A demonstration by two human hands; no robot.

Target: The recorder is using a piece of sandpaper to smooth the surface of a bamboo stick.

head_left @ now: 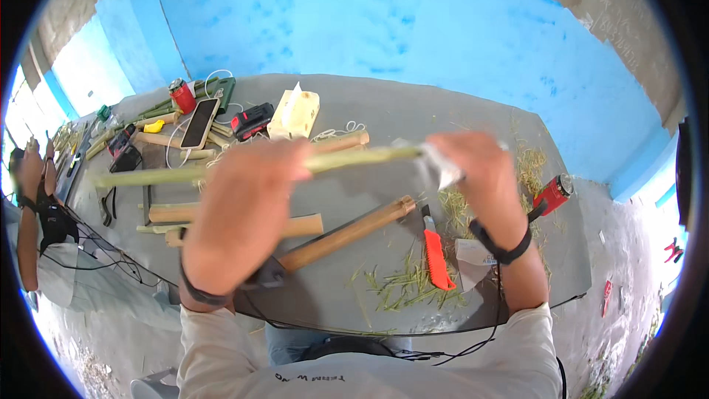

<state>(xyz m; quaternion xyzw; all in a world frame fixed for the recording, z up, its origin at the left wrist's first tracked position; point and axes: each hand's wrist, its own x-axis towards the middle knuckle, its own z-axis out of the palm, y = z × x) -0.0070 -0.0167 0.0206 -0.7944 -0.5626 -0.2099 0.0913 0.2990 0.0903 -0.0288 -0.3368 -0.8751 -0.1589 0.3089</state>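
A slender green bamboo stalk [362,158] is held across the front of the body, above the grey table [384,107], its length bridged between the two hands and its far end run out past the left one. By the left hand [255,181] the stalk is gripped in a closed fist; the fingertips are blurred and cannot be told apart. By the right hand [476,159] a crumpled white sheet [442,170] is pinched at the stalk's right end, the fingers bent in around it; whether the stalk is fully wrapped cannot be told.

The step, as judged here, is a rubbing of the stalk with the sheet. It is best done with the left grip kept firm, so that twisting is prevented, and with the sheet folded evenly, so that bare fingers are shielded from splinters. Light, lengthwise strokes should be preferred, as a thin stalk may be bowed by heavy pressure.

Just below the right grip, toward the body, an orange-handled knife [437,258] is left beside green shavings [402,284]; the forearm should be kept clear of its blade. Between the grips, nearer the body, a brown bamboo pole [347,236] is laid.
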